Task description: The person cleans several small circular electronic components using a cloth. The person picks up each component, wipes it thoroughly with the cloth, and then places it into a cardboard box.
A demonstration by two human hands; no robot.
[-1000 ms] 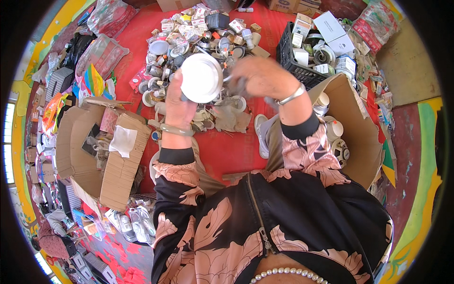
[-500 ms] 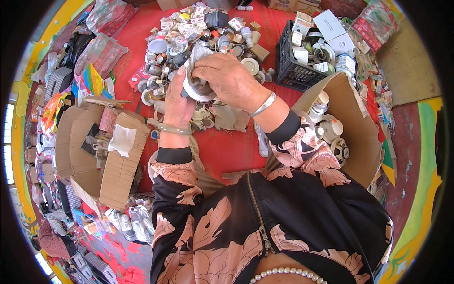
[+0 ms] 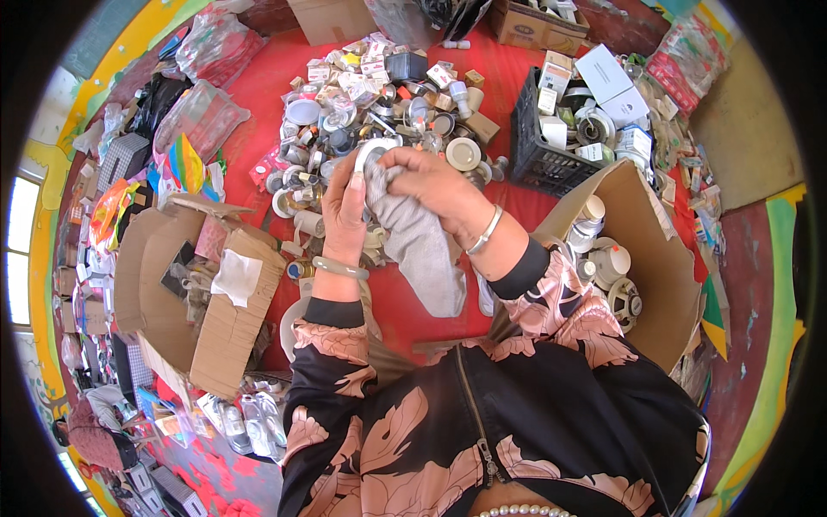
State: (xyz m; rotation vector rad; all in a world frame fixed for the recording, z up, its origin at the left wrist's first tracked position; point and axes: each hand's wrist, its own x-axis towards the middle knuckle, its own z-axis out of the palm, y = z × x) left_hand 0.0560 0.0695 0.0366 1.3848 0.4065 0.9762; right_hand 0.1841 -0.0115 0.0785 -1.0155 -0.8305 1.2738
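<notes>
My left hand (image 3: 345, 207) grips the edge of a round light fitting with a white rim (image 3: 369, 153), holding it up over the red cloth. Pressed against the inside of that fitting is a grey rag (image 3: 422, 246), pinched in my right hand (image 3: 435, 185). The rag's loose end hangs down toward my lap. Just beyond my hands spreads a big heap of lamp parts and small boxes (image 3: 379, 95). Much of the fitting is hidden by the rag and my fingers.
An open cardboard box (image 3: 659, 258) with white round fittings stands at my right. Another opened carton (image 3: 164, 284) is at my left. A black plastic crate (image 3: 538, 146) full of boxes and parts sits at the far right. A person (image 3: 99, 431) is at the lower left.
The fitting has tilted, so its white rim now faces up and away. The rag, bunched up before, now hangs long toward me. The whole view has shifted slightly.
</notes>
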